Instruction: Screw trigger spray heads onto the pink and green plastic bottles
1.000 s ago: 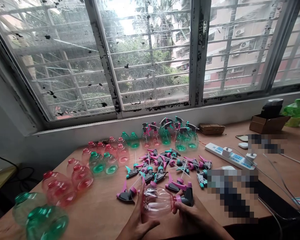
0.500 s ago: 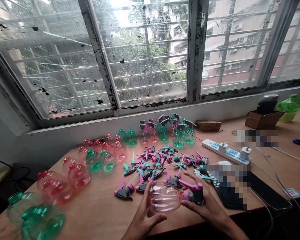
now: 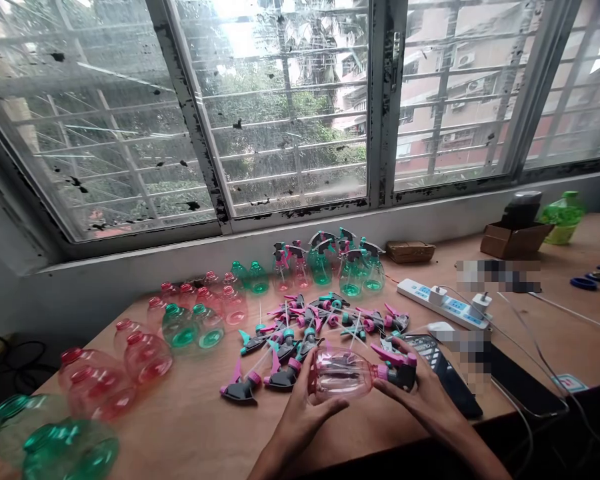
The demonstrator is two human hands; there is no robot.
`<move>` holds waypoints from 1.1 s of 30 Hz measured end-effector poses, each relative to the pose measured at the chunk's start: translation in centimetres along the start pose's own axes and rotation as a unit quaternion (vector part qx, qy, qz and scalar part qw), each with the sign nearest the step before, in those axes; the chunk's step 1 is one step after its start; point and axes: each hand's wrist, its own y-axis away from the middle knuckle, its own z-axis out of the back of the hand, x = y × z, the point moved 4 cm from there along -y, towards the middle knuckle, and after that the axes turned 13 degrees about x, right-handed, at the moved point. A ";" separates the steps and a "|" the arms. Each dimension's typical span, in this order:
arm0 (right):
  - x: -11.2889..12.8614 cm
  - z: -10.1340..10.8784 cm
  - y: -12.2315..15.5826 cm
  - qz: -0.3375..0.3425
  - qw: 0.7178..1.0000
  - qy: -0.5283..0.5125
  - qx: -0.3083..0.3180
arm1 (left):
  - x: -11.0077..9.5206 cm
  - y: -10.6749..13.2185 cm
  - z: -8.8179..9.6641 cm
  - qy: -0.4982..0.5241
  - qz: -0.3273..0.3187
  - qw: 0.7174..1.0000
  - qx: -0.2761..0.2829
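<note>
A clear pink spray bottle [image 3: 343, 373] lies sideways between my hands, above the table's near edge. My left hand [image 3: 313, 400] wraps around its base end. At the neck, my right hand [image 3: 417, 383] grips the pink-and-grey trigger sprayer [image 3: 400, 370], which sits on the bottle's mouth; whether it is fully screwed on I cannot tell. Just beyond the bottle lies a pile of loose trigger sprayers [image 3: 307, 325], grey with pink or teal parts. One pink-and-grey sprayer [image 3: 240, 387] rests to the left of my left hand.
Open-topped pink bottles [image 3: 147, 357] and green bottles [image 3: 73, 450] stand along the left. Bottles fitted with sprayers [image 3: 351, 277] line the window side. On the right are a white power strip [image 3: 443, 303], cables, a dark phone-like slab [image 3: 525, 380] and a cardboard box [image 3: 515, 239].
Both hands and the bottle have shifted slightly right and up in view. The bottle has turned a little, and my right fingers have moved around the sprayer. The camera view has shifted slightly.
</note>
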 end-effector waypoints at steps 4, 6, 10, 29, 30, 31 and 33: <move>2.6 -2.7 0.3 0.003 0.991 -0.084 0.101 | 0.4 2.6 1.7 -0.013 0.014 1.000 -0.012; 3.8 -4.0 0.6 0.015 0.978 -0.136 0.159 | 0.6 3.9 2.7 -0.030 0.007 0.999 -0.016; 4.7 -5.7 0.9 0.013 0.970 -0.190 0.149 | 0.5 5.7 4.4 -0.084 -0.005 0.996 -0.004; 3.7 -9.2 0.1 -0.069 0.886 -0.419 0.183 | 0.7 6.9 5.8 -0.135 -0.014 0.990 -0.047; 3.8 -9.2 0.1 -0.070 0.887 -0.420 0.182 | 0.7 6.9 5.8 -0.136 -0.018 0.989 -0.053; 4.0 -9.2 0.1 -0.070 0.887 -0.417 0.184 | 0.6 6.9 5.7 -0.132 -0.025 0.989 -0.056; 4.5 -9.3 0.1 -0.066 0.890 -0.408 0.194 | 0.5 6.8 5.5 -0.116 -0.041 0.990 -0.066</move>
